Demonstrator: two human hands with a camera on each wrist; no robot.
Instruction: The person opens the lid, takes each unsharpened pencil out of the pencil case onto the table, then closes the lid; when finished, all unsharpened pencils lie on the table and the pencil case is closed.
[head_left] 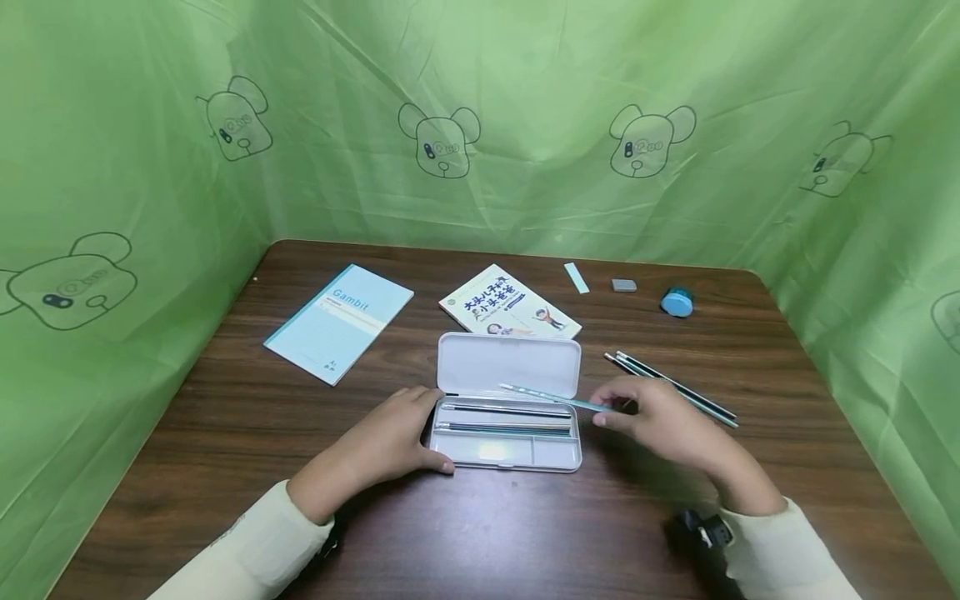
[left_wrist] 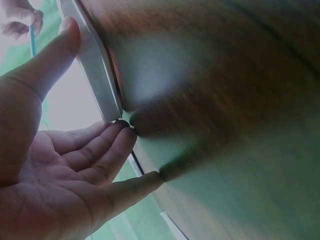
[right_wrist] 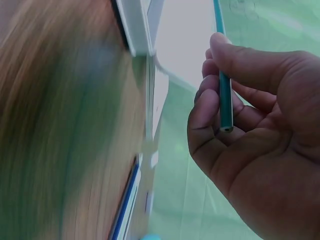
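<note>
Your right hand (head_left: 648, 412) pinches a pencil (head_left: 551, 397) between thumb and fingers near its right end. That leaves most of the shaft free, reaching left over the back rim of the pencil case (head_left: 437, 458) and in front of the raised lid (head_left: 510, 364). Can't tell whether the far end touches the lid.

Your left hand (head_left: 393, 437) is loosely spread round the case's left end, thumb at the front-left corner, fingers along the side; reads as bracing so the tin doesn't slide.

Case sits open, lid tipped back, so the inside faces you. Pencils (head_left: 504, 430) lie lengthwise in the rear part, probably because only that direction fits them; front sections hold none.

Loose pencils (head_left: 682, 388) lie slantwise right of the case, just beyond your right hand, so a short reach. Everything rests on the table (head_left: 495, 542).

Farther out: storybook (head_left: 510, 302) behind the lid, which hides its near corner; notebook (head_left: 339, 323) toward the table's back-left corner. Pale strip (head_left: 577, 277), grey block (head_left: 623, 285) and round blue item (head_left: 677, 302) sit by the back edge, rightward, likely parked clear of your hands.
</note>
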